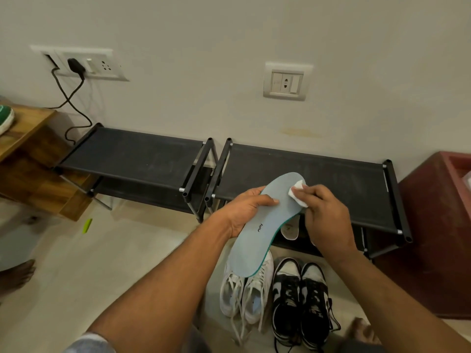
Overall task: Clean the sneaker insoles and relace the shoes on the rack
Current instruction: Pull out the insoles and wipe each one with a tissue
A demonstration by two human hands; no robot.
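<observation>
Left hand [244,212] is gripping the insole [262,225] around its middle, thumb on top, likely bracing it in the air so the other hand can scrub. Right hand [326,215] is pinching a white wipe [298,193] and pressing it on the far end. Insole is hanging face up above the white sneakers [244,291], in front of the black rack [331,169]; black-and-white sneakers [300,301] are sitting just beside on the floor. Long axis is running from the person up-right toward the wall. Far end is probably the toe, hard to tell at this angle.
</observation>
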